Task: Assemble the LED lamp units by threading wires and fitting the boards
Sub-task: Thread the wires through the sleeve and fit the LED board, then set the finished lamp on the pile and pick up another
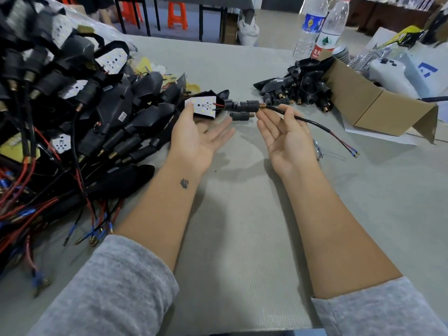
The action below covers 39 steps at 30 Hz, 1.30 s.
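The left hand [198,132] pinches the white LED board [202,106] at its near corner with the thumb, the other fingers lying straight and palm up. The right hand [283,132] pinches the black cable [312,122] between thumb and fingertip just behind the brass threaded end [262,105], the rest of the palm open. Between the 2 grips runs 1 unit in progress: the board's red and black leads already pass through the black stem [240,105], and the cable trails out to the right of the right hand, ending in 2 bare-tipped wires. I judge the threading done for this unit, with the board not yet seated in a housing. A 2nd stem [241,115] lies on the table just below the held one. Left of the left hand sits a large heap of finished lamps [80,100]; beyond the right hand, loose empty housings [300,86] beside a cardboard box [378,103] suggest plenty left
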Each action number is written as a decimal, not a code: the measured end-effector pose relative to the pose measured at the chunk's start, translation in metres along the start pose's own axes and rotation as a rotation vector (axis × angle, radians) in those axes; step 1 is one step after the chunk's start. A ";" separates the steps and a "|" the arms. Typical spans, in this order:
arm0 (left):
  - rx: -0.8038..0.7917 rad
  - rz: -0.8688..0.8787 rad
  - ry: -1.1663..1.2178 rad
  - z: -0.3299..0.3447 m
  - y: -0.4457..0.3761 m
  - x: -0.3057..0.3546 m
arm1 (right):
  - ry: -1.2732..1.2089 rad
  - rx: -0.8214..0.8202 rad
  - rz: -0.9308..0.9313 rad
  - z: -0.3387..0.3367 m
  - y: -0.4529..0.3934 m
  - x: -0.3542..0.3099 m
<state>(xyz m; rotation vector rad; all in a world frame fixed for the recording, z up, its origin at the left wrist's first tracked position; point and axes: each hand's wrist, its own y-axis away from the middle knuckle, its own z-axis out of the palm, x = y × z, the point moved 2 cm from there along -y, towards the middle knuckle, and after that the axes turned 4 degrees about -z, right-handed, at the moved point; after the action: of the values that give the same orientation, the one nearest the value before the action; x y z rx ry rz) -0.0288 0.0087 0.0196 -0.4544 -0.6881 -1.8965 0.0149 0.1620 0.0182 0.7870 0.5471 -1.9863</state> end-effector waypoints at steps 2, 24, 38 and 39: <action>-0.038 -0.077 -0.001 0.004 -0.001 0.002 | 0.059 -0.026 -0.023 0.002 0.002 0.000; 0.427 0.766 -1.963 -0.011 0.032 0.210 | 1.520 -1.105 -0.824 0.169 0.088 0.086; 0.426 0.939 -2.170 0.003 0.036 0.115 | 1.755 -0.409 -0.415 0.076 0.011 0.052; 0.375 0.913 -2.269 0.002 0.034 0.094 | 1.774 -0.395 -0.342 0.071 0.002 0.053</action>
<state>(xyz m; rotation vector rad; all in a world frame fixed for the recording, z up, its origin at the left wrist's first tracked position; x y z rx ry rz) -0.0359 -0.0662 0.0856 -2.1311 -1.6133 0.3450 -0.0257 0.0846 0.0301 2.1408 2.0334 -0.8256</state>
